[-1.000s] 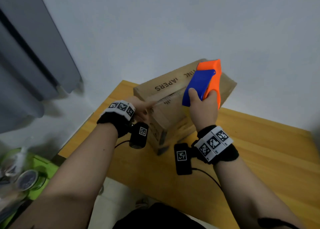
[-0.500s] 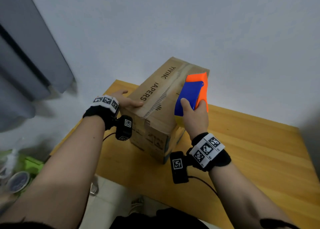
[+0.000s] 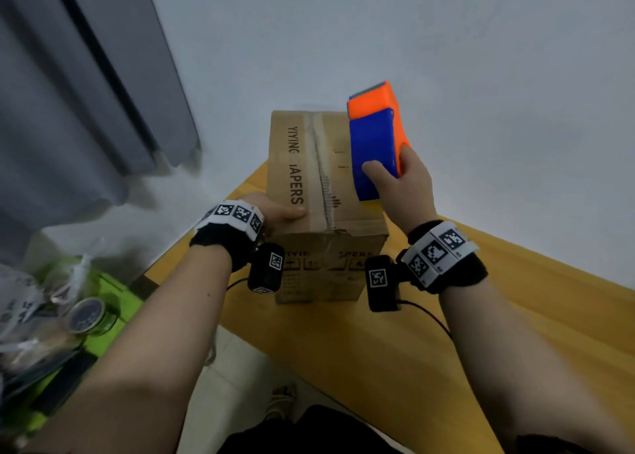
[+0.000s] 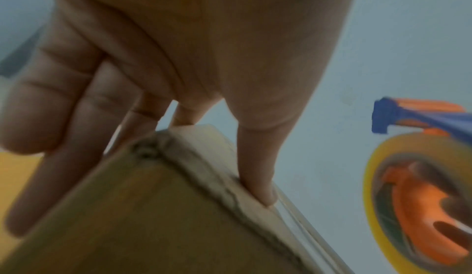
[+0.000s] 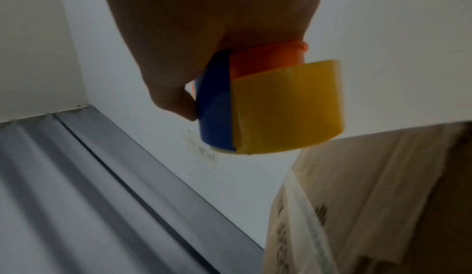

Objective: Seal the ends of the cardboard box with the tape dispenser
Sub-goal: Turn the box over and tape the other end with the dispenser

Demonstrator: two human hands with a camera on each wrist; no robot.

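A brown cardboard box (image 3: 311, 164) stands on the wooden table (image 3: 515, 319), its taped top seam running away from me. My left hand (image 3: 280, 213) holds the box's near left top edge, thumb (image 4: 255, 167) on top and fingers (image 4: 51, 157) down the side of the box (image 4: 153, 217). My right hand (image 3: 403, 189) grips the blue and orange tape dispenser (image 3: 374, 144), raised above the box's right side and clear of it. The yellow tape roll (image 5: 288, 106) shows under that hand, with the box (image 5: 370, 197) below right. The dispenser (image 4: 421, 187) hangs right of the box.
A white wall rises right behind the box. A grey curtain (image 3: 86, 92) hangs at the left. Below it a green bin (image 3: 113, 302) holds bags and a round jar (image 3: 86, 317). The table's left edge (image 3: 220, 319) runs close to my left forearm.
The box has turned under my left hand, so its seam now points away from me. My right hand has lifted the dispenser off the top and carried it to the right.
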